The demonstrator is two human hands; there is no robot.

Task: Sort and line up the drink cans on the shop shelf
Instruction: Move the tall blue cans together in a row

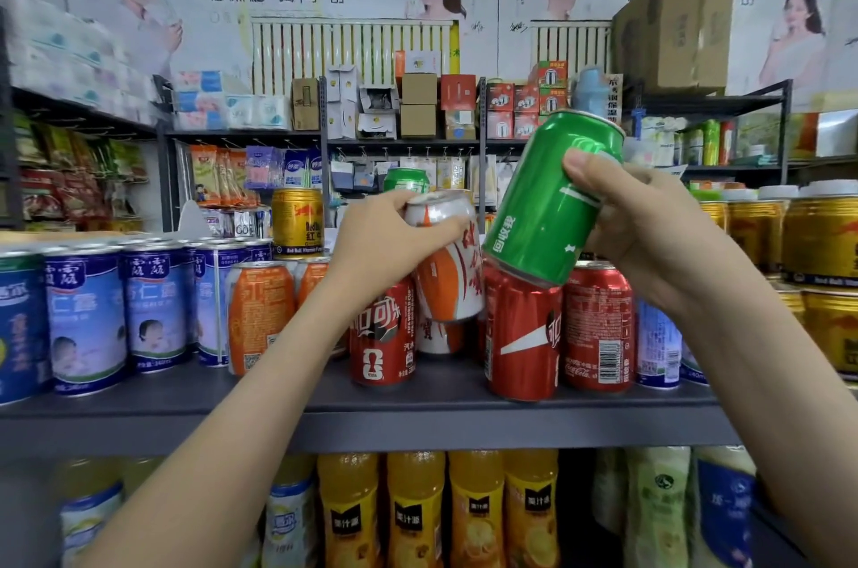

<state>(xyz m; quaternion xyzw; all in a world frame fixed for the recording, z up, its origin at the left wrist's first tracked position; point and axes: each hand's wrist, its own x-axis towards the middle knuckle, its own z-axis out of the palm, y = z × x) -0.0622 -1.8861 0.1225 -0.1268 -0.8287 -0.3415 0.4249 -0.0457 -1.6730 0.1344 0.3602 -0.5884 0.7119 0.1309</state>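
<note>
Fingers (445,227) of left hand (385,238) are wrapping round the top of a white-orange can (448,270), holding it tilted above the shelf (418,400). Right hand (650,233) is gripping a green can (552,200), thumb across its front, can leaning left with its bottom end touching or just over the red cans. Both held cans are sitting side by side, nearly touching. Below left fingers, a red can (383,335) is standing on the shelf; two more red cans (524,335) are standing under the green one. Left of the left hand, orange cans (260,312) and blue cans (88,316) are standing in a row. Right of the right hand, gold cans (822,233) are stacking up. Behind left fingers, another green can (406,179) and a gold can (297,219) are sitting farther back.
</note>
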